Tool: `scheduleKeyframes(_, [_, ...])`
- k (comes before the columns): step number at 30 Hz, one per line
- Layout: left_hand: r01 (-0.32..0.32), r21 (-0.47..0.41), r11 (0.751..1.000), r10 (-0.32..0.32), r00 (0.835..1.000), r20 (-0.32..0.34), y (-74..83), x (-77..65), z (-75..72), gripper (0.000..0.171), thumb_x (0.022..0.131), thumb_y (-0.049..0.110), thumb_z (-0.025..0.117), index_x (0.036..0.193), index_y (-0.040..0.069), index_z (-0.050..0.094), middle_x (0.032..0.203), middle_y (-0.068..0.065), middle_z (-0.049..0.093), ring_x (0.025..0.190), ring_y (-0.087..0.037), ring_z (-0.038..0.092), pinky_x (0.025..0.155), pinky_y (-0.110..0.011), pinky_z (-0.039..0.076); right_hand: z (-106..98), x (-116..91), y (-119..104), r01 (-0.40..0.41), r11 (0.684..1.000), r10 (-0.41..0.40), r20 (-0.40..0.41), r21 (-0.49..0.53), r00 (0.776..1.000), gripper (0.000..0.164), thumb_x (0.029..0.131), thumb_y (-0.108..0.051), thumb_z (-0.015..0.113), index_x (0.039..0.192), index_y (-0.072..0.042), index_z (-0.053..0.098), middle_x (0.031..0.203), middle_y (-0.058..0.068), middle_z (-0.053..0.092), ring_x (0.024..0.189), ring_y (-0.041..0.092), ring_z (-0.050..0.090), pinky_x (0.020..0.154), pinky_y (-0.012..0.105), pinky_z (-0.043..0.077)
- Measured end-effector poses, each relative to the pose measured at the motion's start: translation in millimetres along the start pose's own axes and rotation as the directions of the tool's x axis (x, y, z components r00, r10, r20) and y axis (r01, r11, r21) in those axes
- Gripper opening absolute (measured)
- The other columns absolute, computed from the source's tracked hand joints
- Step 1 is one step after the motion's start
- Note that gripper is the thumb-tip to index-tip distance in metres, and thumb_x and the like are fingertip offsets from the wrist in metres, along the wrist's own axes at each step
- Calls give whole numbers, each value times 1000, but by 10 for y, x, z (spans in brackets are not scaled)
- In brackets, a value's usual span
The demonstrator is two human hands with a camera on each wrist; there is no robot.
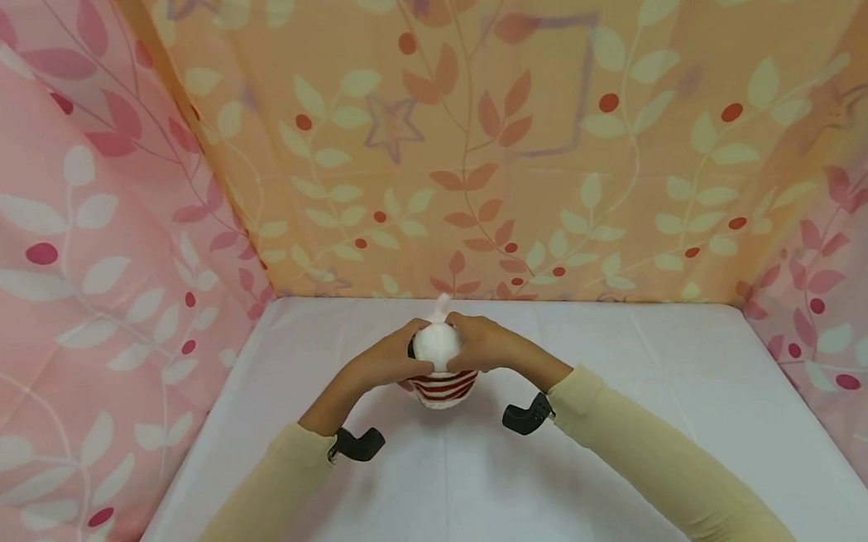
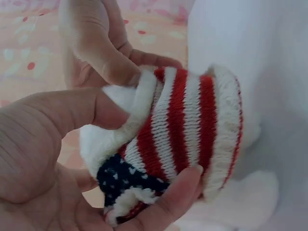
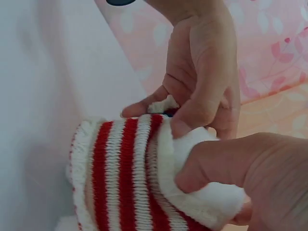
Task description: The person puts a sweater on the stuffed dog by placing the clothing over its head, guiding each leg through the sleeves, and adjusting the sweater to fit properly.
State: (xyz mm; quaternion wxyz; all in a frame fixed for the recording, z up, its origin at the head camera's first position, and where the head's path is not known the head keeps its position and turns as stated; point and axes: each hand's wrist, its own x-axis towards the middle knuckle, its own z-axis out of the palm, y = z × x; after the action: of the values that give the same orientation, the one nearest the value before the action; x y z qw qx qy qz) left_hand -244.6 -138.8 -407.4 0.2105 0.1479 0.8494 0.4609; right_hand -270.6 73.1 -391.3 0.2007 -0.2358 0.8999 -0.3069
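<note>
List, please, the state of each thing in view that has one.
Toy, partly covered, held from both sides
Sweater, around the toy
Left hand, curled, gripping the sweater
Right hand, curled, gripping the sweater
Sheet, spread out, lightly creased
Back cloth, hanging

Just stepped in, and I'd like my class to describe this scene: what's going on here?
A person is handling a white soft toy in a red-and-white striped knit garment. The left hand and right hand hold it from opposite sides, both thumbs at the garment's white edge. The garment is around the toy, with white parts showing beyond both ends. Whether it touches the white tabletop is hard to tell.
</note>
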Motion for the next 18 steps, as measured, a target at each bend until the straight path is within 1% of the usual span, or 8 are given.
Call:
scheduleKeyframes(3, [-26, -63, 998, 24, 999, -39, -42, 5, 34, 62, 91, 10, 67, 146, 5, 40, 133, -22, 52, 108, -33, 60, 67, -42, 60, 32, -7, 6, 18, 1000, -18, -66, 1, 998, 54, 81, -12, 76, 131, -4, 54, 115, 14, 65, 88, 26, 64, 64, 35, 56])
scheduleKeyframes(5, [-47, -88, 995, 40, 996, -79, -72, 10, 49, 59, 90, 8, 66, 144, 5, 43, 133, -22, 53, 111, -35, 59, 68, -42, 60, 50, -9, 12, 29, 1000, -28, -113, 7, 993, 49, 81, -9, 73, 127, -4, 57, 114, 14, 66, 91, 26, 63, 69, 36, 55])
scheduleKeyframes(6, [-55, -96, 994, 46, 994, -99, -85, 11, 57, 58, 89, 8, 65, 143, 5, 45, 133, -22, 53, 112, -35, 59, 69, -42, 60, 57, -13, 16, 30, 999, -27, -134, 20, 991, 47, 81, -7, 71, 126, -5, 58, 113, 13, 67, 91, 26, 62, 69, 36, 55])
scheduleKeyframes(8, [-71, -115, 991, 54, 989, -141, -114, 12, 71, 56, 88, 6, 63, 142, 6, 48, 133, -23, 55, 113, -36, 58, 71, -43, 59, 80, -14, 45, 28, 997, -16, -166, 69, 986, 44, 80, -4, 66, 124, -6, 61, 106, 13, 67, 86, 25, 62, 66, 36, 54])
scheduleKeyframes(11, [-81, -149, 985, 52, 980, -192, -159, 16, 95, 56, 86, 4, 62, 141, 7, 52, 130, -24, 58, 112, -36, 58, 73, -43, 58, 118, -17, 98, 29, 988, 2, -205, 149, 979, 47, 78, 0, 61, 125, -8, 62, 94, 13, 66, 78, 23, 60, 59, 33, 52])
scheduleKeyframes(13, [-83, -180, 980, 43, 975, -217, -190, 19, 111, 56, 86, 3, 61, 141, 8, 54, 128, -25, 58, 111, -36, 58, 73, -43, 58, 143, -20, 132, 36, 981, 9, -231, 191, 973, 50, 77, 2, 59, 126, -7, 61, 88, 14, 65, 74, 22, 57, 58, 31, 49])
scheduleKeyframes(15, [-82, -200, 976, 30, 968, -249, -216, 20, 127, 55, 86, 1, 60, 140, 9, 55, 125, -25, 60, 108, -35, 59, 72, -42, 59, 162, -29, 150, 45, 974, 15, -263, 223, 965, 50, 76, 3, 58, 126, -5, 59, 88, 15, 65, 76, 22, 57, 59, 31, 48])
scheduleKeyframes(18, [-73, -224, 972, 4, 956, -295, -247, 23, 145, 53, 86, 0, 59, 139, 11, 58, 120, -25, 63, 103, -33, 61, 69, -43, 59, 186, -40, 186, 45, 965, 39, -309, 260, 950, 48, 76, 5, 57, 123, -4, 58, 93, 16, 66, 83, 25, 58, 63, 32, 48])
